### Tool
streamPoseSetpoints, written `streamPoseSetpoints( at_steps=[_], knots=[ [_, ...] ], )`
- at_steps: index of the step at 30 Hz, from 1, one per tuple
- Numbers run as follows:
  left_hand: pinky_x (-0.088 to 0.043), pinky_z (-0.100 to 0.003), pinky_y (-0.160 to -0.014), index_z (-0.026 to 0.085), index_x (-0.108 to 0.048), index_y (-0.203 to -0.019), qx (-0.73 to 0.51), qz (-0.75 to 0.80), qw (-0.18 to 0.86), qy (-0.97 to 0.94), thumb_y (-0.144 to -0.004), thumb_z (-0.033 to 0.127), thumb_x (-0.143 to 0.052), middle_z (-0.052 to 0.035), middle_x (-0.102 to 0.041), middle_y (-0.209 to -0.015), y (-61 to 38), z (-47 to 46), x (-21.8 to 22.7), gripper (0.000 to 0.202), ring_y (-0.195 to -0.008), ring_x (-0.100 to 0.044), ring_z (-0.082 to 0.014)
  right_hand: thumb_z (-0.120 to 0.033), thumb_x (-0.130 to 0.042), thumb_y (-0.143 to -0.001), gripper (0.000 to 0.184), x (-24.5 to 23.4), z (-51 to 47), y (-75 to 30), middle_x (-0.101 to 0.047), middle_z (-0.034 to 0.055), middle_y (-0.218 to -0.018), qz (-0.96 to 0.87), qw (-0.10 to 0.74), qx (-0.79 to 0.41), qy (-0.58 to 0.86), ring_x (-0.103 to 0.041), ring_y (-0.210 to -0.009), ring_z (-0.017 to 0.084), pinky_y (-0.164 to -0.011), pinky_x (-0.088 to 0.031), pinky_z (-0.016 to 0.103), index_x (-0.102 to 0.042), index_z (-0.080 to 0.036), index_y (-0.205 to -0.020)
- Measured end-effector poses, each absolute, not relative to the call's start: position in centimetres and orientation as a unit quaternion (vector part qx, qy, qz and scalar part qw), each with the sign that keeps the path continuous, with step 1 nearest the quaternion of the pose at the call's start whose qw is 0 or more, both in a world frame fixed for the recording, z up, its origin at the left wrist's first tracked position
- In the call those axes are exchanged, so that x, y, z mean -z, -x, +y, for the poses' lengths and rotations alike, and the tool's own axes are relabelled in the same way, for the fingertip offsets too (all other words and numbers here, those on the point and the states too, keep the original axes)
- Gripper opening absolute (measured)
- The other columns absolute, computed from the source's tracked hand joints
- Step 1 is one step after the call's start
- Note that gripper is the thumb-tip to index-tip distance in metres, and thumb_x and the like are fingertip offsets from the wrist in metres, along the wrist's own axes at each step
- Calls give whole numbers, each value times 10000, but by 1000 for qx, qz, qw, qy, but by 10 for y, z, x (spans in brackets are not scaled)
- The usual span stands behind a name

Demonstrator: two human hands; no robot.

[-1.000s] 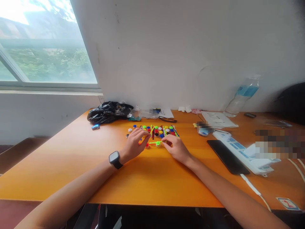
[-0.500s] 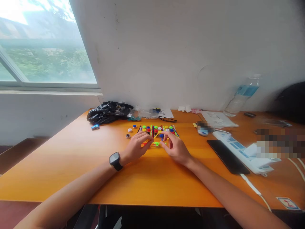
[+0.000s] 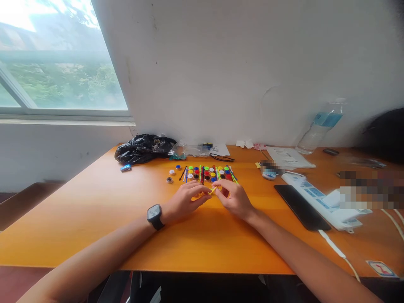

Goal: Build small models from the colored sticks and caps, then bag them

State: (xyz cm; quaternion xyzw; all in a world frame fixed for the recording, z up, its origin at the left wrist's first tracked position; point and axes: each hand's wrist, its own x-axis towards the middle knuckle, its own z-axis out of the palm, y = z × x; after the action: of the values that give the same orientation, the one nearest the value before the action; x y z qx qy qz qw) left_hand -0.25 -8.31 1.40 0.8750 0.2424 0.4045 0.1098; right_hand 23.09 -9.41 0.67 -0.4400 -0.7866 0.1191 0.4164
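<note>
My left hand (image 3: 190, 197), with a dark watch on its wrist, reaches in from the left with its thumb and fingers pinched together. Opposite it, my right hand (image 3: 234, 197) is closed in a pinch too. A thin yellow plastic stick (image 3: 214, 190) spans the small gap between the two sets of fingertips, gripped from both sides. Just beyond lie rows of colourful round plastic pieces (image 3: 206, 173) and thin coloured sticks (image 3: 202, 174). My fingers hide part of the nearest pieces.
Loose round pieces (image 3: 172, 172) lie to the left. A black plastic bag (image 3: 143, 149) sits at the back left. On the right are a phone (image 3: 301, 207), a white power strip (image 3: 318, 198) with a cable, and a clear bottle (image 3: 322, 126) by the wall.
Both hands have come down slightly towards me with the yellow stick, and their fingertips are closer together. More of the rows behind shows now; the nearer red and green pieces are largely covered.
</note>
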Motion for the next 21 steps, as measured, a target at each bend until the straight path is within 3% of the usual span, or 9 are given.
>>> streamPoseSetpoints(
  at_steps=[6, 13, 21],
  knots=[
    [-510, -278, -731, 223, -713, -1037, -353, 254, 189, -880, -1030, 351, -675, -28, -726, -879, 6, -81, -8, 134, -789, -658, -161, -204, -594, -934, 167, -12, -98, -231, -774, 50, -943, -802, 399, -152, 417, -619, -634, 166, -639, -510, 304, -726, -223, -1034],
    [-419, -252, -594, 203, -658, -927, -259, 237, 276, -895, -932, 431, -792, 1, -679, -809, 5, -80, -5, 264, -674, -580, -130, -115, -616, -803, 172, -13, -105, -232, -701, 11, -755, -838, 350, -185, 376, -569, -617, 155, -590, -450, 272, -725, -218, -888],
    [-431, -278, -624, 194, -612, -842, -270, 198, 236, -912, -977, 443, -710, -27, -624, -795, 3, -87, -13, 300, -681, -549, -144, -126, -634, -794, 143, -13, -106, -233, -601, -16, -662, -838, 339, -206, 375, -522, -586, 140, -562, -415, 255, -719, -216, -866]
  ],
)
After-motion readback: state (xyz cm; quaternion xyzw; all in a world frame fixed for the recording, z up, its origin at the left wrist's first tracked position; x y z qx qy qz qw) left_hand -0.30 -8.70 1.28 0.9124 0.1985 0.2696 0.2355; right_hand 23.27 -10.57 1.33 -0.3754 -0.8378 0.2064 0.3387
